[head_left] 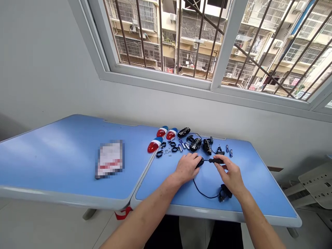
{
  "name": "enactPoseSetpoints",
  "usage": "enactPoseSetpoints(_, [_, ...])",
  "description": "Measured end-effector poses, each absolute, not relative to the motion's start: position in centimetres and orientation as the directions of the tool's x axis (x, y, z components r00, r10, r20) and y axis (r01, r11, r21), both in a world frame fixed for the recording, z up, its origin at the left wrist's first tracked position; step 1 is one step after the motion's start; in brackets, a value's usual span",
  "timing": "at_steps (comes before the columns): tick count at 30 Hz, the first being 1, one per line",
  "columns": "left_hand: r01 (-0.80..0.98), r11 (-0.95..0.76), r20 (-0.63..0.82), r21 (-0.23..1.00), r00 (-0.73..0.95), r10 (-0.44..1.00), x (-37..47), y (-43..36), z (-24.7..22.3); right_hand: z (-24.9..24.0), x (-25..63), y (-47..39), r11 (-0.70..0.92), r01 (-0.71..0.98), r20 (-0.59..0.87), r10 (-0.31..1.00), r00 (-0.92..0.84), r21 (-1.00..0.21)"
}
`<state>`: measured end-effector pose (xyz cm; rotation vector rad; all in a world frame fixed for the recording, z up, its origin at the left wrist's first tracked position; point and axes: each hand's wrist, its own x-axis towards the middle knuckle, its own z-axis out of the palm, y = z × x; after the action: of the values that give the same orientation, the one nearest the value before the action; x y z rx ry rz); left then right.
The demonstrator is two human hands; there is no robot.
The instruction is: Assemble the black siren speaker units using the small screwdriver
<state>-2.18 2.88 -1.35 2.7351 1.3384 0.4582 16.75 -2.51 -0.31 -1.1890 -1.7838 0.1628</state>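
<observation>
Left hand (188,167): fingers curled closed over a small black housing (199,162), mid-counter (259,183).
Right hand (230,173): fingers pinched on a black screwdriver (217,160), its shaft pointing left to the housing; tip contact unclear.
Cable (207,197): curves along the near side to a black fitting (224,193).
Far side: striped shells (155,145) left, glossy black units (195,144) centre, two batteries (231,153) right.
</observation>
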Motion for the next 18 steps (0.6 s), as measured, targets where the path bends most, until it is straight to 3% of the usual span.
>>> enactPoseSetpoints(8, [0.751, -0.633, 0.242, 0.188, 0.589, 0.771, -2.2, 2.8, -1.2, 0.8, 16.0, -1.3, 0.535, 0.626, 0.642, 0.764, -0.07, -0.568])
enactPoseSetpoints(18, [0.759, -0.645, 0.288, 0.089, 0.6, 0.746, -2.0, 2.7, -1.3, 1.0, 16.7, -1.9, 0.556, 0.644, 0.608, 0.775, -0.173, -0.526])
